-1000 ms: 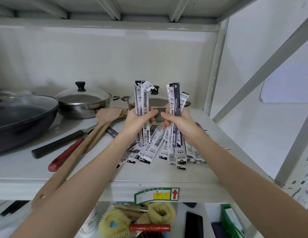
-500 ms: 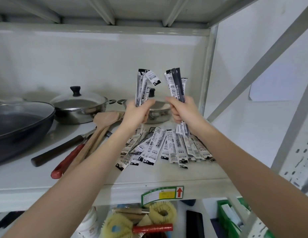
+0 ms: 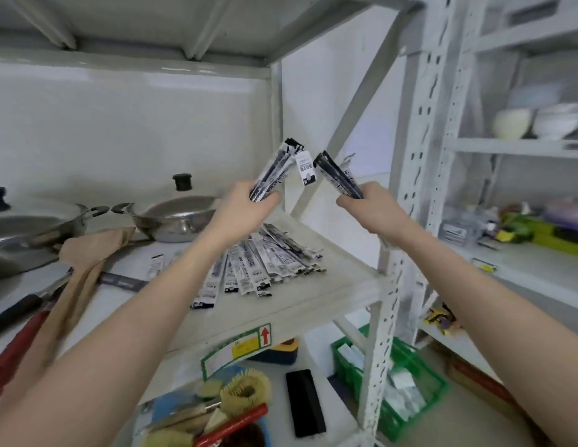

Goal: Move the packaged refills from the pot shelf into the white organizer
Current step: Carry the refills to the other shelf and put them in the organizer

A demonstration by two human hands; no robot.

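Black-and-white plastic sleeves are clamped in both hands; the fingers of the left hand point(image 3: 240, 209) are curled round a left bundle of refills point(image 3: 274, 172), which tilts toward 1 o'clock; the fingers of the right hand point(image 3: 371, 209) are curled round a right bundle of refills point(image 3: 337, 177), which tilts toward 11 o'clock; the two bundle tops stand near each other, apart, above the shelf. Below the hands, at 6 o'clock from them, the remaining refill packets point(image 3: 265, 269) lie fanned flat on the pot shelf point(image 3: 313, 298), near its right front corner. At 9 o'clock from the packets a lidded steel pot point(image 3: 174, 217) stands at the back of the shelf; a second lidded pan point(image 3: 26, 224) stands further toward 9 o'clock; a wooden spatula point(image 3: 87, 253) and a red-handled tool point(image 3: 16, 346) lie in front of them. At 5 o'clock, on a lower level, stands a green basket point(image 3: 420, 382); at 3 o'clock, on the neighbouring rack, white bowls point(image 3: 539, 121) are blurred.
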